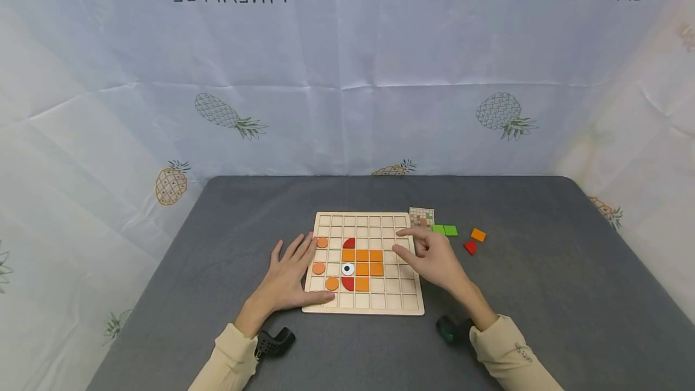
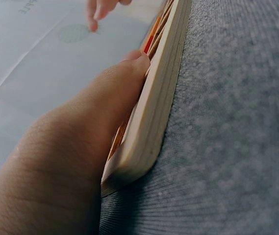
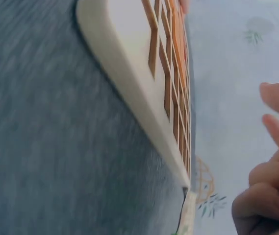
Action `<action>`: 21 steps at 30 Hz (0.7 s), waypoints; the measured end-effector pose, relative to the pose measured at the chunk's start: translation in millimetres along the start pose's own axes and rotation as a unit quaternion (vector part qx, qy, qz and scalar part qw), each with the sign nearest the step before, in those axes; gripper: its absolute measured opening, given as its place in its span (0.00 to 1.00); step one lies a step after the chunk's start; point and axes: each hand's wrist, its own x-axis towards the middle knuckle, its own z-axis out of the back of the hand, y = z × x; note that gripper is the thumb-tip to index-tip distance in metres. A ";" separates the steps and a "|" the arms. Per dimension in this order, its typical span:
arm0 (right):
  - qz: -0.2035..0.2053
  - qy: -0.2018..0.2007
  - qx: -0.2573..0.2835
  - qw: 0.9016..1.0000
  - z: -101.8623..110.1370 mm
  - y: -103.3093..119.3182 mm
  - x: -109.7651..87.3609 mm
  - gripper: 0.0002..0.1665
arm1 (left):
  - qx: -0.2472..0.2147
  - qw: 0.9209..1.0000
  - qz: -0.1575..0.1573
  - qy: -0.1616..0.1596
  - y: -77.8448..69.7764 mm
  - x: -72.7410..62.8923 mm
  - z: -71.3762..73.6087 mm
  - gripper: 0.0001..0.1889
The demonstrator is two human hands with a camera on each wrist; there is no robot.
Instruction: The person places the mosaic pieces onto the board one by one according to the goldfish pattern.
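Observation:
A wooden grid board lies on the table. My left hand rests on its left side with fingers spread. The thumb lies along the near rim, also seen in the left wrist view. Set in the grid are several orange squares, two red quarter-circles and a white eye disc. Several orange discs sit toward the left columns. Over the board's right side hovers my right hand; its thumb and index finger are apart with nothing between them, and the other fingers are bent.
A small pattern card touches the board's far right corner. Two green squares, a loose orange square and a red piece lie right of it. The grey table meets a pineapple-print curtain behind.

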 end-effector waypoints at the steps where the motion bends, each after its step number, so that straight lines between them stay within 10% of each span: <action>1: -0.004 -0.003 0.013 1.000 2.5 -2.5 -0.5 0.19 | 0.000 1.000 0.000 0.000 0.0 -0.1 0.0 0.64; 11: -0.061 -0.021 0.126 0.990 32.5 -24.6 -8.2 0.21 | 0.006 1.000 0.003 0.002 0.1 0.6 0.6 0.64; 21: -0.095 -0.076 0.103 0.987 68.9 -51.8 -19.2 0.18 | 0.001 1.000 0.003 0.004 -0.4 0.3 -0.2 0.64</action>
